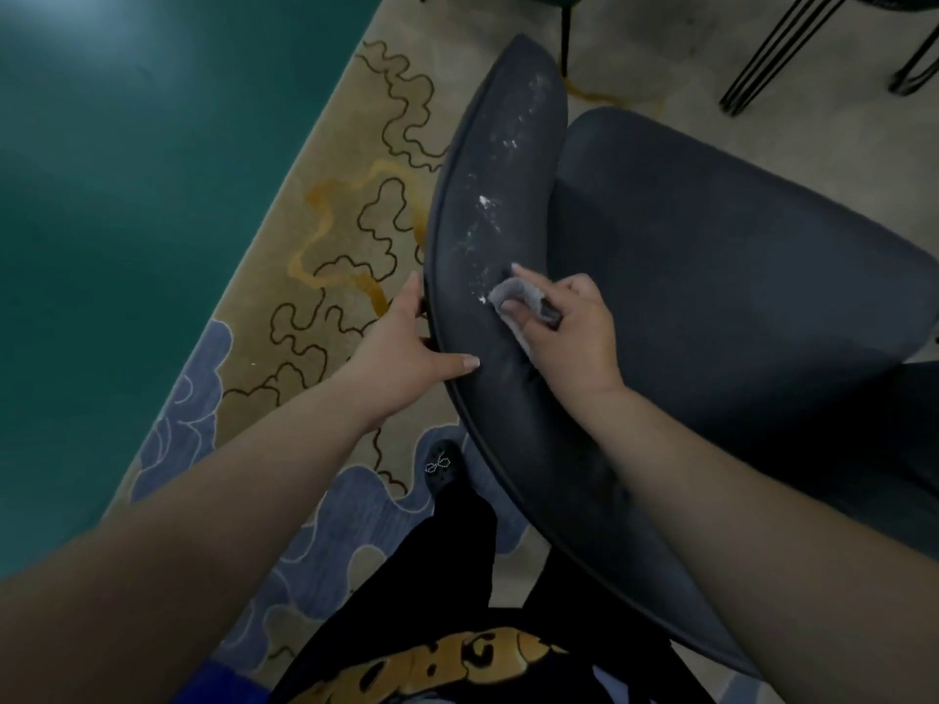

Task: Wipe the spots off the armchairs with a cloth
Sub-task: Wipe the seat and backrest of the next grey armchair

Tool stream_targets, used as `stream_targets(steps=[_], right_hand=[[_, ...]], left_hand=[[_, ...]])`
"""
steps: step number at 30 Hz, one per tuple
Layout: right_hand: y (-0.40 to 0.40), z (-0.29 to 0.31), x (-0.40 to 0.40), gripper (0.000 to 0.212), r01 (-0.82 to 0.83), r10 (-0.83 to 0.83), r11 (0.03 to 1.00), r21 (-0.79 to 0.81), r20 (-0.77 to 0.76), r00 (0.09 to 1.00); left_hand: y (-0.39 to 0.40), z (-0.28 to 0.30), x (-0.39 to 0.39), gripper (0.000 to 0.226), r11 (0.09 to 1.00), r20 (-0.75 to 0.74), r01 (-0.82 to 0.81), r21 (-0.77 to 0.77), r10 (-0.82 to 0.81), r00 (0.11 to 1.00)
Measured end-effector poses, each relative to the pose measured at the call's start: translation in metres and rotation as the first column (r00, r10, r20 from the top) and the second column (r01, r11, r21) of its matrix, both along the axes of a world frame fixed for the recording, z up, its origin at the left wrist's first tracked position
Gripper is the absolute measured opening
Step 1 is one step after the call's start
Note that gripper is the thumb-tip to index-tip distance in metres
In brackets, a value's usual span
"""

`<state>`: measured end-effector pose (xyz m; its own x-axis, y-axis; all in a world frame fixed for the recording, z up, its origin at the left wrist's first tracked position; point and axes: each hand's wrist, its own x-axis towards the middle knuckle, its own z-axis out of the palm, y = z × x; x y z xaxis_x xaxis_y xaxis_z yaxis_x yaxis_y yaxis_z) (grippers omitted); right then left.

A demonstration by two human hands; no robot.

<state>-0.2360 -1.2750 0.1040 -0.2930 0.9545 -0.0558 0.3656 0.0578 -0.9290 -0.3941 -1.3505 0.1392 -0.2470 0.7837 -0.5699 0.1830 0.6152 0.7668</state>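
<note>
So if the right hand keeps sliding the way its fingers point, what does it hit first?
Probably the nearest white powdery spots on the dark grey armchair back, just beyond the small grey cloth the right hand holds.

Armchair (pixel 711 256) on rug (pixel 325 205) (seemingly), table legs (pixel 777 48) behind.

lounge: patterned rug (pixel 325 236), dark armchair (pixel 711 276)

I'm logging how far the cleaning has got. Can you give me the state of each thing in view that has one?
armchair: upright on the rug, its back rim partly dirty
white spots: still on the rim, ahead of the cloth
cloth: bunched up, pressed on the rim
right hand: grips the cloth
left hand: holds the outer edge of the rim, thumb on top
rug: flat, marked with a yellowish stain
</note>
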Motion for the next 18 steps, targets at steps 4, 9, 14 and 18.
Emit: stream_targets(steps=[4, 9, 14, 18], right_hand=[[0.006, 0.005, 0.001, 0.031, 0.008, -0.003, 0.995, -0.099, 0.056, 0.998], [-0.038, 0.021, 0.018, 0.04, -0.205, 0.2, 0.978, 0.038, 0.101, 0.974], [-0.019, 0.01, 0.005, 0.034, 0.049, -0.054, 0.998, 0.04, 0.117, 0.992], [0.0, 0.0, 0.001, 0.024, 0.139, -0.135, 0.987, -0.077, 0.051, 0.99]], left_hand=[[0.013, -0.002, -0.011, 0.103, 0.995, -0.043, 0.103, 0.007, -0.102, 0.994], [0.013, -0.005, -0.013, 0.109, 0.987, -0.032, 0.158, 0.033, -0.157, 0.987], [0.017, -0.007, -0.012, 0.107, 0.989, -0.028, 0.146, 0.022, -0.145, 0.989], [0.016, -0.007, -0.012, 0.111, 0.991, 0.011, 0.134, -0.001, -0.134, 0.991]])
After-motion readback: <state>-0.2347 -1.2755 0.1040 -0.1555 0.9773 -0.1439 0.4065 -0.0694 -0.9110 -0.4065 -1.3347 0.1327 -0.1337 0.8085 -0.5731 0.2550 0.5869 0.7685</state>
